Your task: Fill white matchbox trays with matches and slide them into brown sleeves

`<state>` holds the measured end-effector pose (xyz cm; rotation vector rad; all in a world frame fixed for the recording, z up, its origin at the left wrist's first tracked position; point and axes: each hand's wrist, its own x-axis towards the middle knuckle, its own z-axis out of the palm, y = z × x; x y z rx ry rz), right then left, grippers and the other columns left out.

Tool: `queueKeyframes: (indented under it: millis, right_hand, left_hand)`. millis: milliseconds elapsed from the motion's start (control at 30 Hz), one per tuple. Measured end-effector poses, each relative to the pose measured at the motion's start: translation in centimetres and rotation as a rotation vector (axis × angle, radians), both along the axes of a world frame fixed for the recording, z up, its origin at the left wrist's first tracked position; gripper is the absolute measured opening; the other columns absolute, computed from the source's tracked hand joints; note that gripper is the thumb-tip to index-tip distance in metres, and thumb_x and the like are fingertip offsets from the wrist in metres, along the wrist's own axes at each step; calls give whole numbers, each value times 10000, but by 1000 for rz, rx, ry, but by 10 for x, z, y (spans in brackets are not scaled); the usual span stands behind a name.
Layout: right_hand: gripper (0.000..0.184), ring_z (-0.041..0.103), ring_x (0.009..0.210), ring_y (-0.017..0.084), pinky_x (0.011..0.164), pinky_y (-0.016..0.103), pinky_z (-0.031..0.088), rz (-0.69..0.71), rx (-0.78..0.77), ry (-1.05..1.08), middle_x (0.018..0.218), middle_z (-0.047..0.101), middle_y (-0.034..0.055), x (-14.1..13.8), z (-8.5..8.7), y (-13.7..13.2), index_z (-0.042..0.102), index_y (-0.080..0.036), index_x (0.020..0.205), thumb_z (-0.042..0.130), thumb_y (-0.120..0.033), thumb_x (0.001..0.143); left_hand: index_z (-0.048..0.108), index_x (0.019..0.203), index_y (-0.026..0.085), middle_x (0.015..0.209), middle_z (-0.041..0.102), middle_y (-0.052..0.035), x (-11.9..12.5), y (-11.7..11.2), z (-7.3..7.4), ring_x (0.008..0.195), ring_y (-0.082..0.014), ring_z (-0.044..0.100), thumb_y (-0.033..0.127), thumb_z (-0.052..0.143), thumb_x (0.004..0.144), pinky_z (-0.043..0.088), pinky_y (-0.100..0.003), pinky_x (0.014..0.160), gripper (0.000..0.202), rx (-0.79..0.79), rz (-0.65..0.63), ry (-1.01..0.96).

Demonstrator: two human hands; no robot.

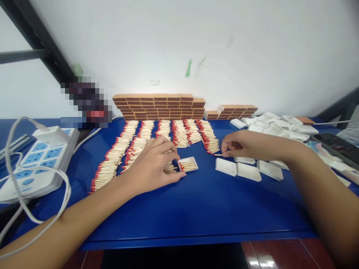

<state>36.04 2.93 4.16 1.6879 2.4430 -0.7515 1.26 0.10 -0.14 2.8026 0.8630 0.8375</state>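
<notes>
My left hand (157,160) grips the left end of a small white matchbox tray (195,168), thumb at the near side and fingers at the far side. Red-tipped matches (187,166) lie inside that tray. At the near end of the rightmost row of matches (209,136), my right hand (238,144) pinches a single match (217,154) between thumb and fingertips. More rows of matches (108,164) stretch leftward, partly hidden behind my left hand. Several white trays (226,166) lie below my right hand.
Stacked matchboxes (159,108) line the wall, with a lower stack (235,111) beside them. A heap of white trays (276,125) lies at the right, near a dark phone (335,147). A power strip (42,160) with looping white cables (67,186) occupies the left side.
</notes>
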Motion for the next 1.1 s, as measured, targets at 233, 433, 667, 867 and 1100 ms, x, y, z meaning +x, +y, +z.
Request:
queueKeyframes:
  millis: [233, 433, 667, 867, 1100]
  right_hand:
    - [396, 537, 640, 172, 552, 297, 366, 56, 160, 123, 783, 683, 44, -16, 5, -9, 744, -241, 903, 649, -622, 953]
    - [326, 517, 663, 163, 602, 304, 371, 186, 262, 288, 754, 622, 9, -51, 1, -23, 694, -239, 884, 603, -520, 1021]
    - [251, 512, 664, 160, 605, 303, 360, 174, 328, 306, 748, 616, 2, -48, -5, -19, 687, -239, 864, 629, -430, 1015]
    - [265, 514, 644, 163, 612, 308, 369, 182, 414, 329, 704, 584, -4, -61, -5, -26, 693, -236, 861, 630, -437, 1022]
    - [209, 529, 665, 169, 624, 308, 395, 191, 516, 338, 744, 613, 14, -64, -6, -27, 688, -241, 882, 616, -373, 1027]
  left_hand:
    - [763, 994, 203, 1083, 738, -77, 1, 0, 1, 1100, -280, 625, 423, 850, 890, 494, -475, 987, 258, -5, 2, 2]
    - [769, 1010, 201, 1084, 741, -79, 1, 0, 1, 1100, -284, 623, 407, 851, 889, 500, -477, 979, 253, -10, 6, -4]
    - [769, 995, 197, 1082, 739, -78, 2, 0, 1, 1092, -278, 625, 418, 842, 900, 499, -469, 977, 251, 3, -1, -11]
    - [766, 999, 201, 1092, 742, -81, 2, 0, 1, 1095, -279, 621, 424, 846, 896, 496, -477, 986, 258, 1, 2, -10]
    - [767, 991, 211, 1088, 739, -78, 2, 0, 1, 1099, -277, 625, 423, 838, 902, 494, -471, 983, 240, -2, 5, -6]
